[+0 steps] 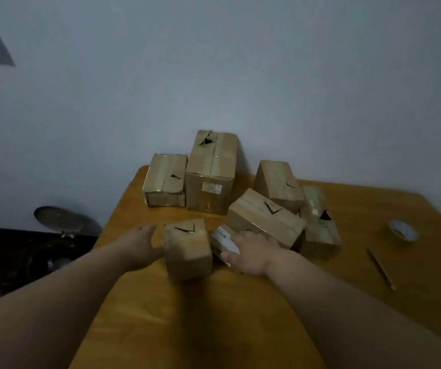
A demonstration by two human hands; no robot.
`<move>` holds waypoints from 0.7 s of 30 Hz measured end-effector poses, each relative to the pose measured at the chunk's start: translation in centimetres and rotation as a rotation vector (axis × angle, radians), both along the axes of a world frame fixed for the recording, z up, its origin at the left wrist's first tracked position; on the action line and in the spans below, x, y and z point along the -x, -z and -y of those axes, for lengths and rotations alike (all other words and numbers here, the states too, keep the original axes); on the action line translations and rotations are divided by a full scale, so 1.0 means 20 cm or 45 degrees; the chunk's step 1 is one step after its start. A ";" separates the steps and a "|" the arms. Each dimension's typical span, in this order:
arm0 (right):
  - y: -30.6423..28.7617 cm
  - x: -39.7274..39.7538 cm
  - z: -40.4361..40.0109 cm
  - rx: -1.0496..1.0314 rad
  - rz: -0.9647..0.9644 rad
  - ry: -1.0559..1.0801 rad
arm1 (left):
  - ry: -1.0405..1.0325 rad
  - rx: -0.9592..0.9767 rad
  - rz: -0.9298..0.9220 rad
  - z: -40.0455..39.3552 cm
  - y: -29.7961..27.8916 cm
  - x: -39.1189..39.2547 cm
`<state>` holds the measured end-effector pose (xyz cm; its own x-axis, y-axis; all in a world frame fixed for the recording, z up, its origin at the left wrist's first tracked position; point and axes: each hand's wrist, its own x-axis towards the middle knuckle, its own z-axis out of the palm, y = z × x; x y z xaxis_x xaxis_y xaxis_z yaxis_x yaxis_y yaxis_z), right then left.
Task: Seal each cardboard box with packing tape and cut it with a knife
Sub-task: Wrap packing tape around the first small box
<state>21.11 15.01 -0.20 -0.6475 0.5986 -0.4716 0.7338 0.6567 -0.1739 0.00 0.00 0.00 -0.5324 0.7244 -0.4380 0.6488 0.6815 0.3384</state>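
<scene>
Several brown cardboard boxes stand on a wooden table (176, 315). The nearest small box (187, 249) has a cut in its top. My left hand (144, 243) lies against its left side with straight fingers. My right hand (251, 251) grips a low box with a white label (223, 239) just right of it. Behind that sit a slanted box (264, 217), a box on the right (320, 222), a rear right box (278, 185), a tall taped box (211, 171) and a rear left box (164, 179). A roll of packing tape (403, 231) and a thin knife (380, 267) lie far right.
A pale wall rises right behind the boxes. Left of the table the floor is dark, with a round metal dish (59, 219) standing there. The table's left edge runs diagonally close to my left forearm.
</scene>
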 end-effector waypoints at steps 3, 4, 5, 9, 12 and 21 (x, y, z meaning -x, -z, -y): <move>0.09 0.13 0.02 0.107 -0.060 0.049 | -0.075 -0.018 0.071 -0.02 0.07 0.10; 0.11 0.17 0.03 0.140 -0.070 0.057 | -0.077 -0.015 0.103 -0.03 0.08 0.13; 0.15 0.21 0.03 0.165 -0.082 0.074 | -0.081 -0.025 0.134 -0.05 0.11 0.15; 0.26 0.36 0.06 0.360 -0.221 0.293 | -0.075 -0.070 0.266 -0.13 0.19 0.23; 0.30 0.43 0.07 0.443 -0.285 0.452 | -0.023 -0.094 0.375 -0.19 0.24 0.25; 0.30 0.50 0.14 0.545 -0.390 0.563 | -0.071 -0.108 0.442 -0.07 0.24 0.34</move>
<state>11.03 12.29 -6.28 -0.5266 0.6392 -0.5604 0.7938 0.1337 -0.5933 -6.73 1.30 -4.75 -0.4020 0.7403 -0.5389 0.4482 0.6723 0.5892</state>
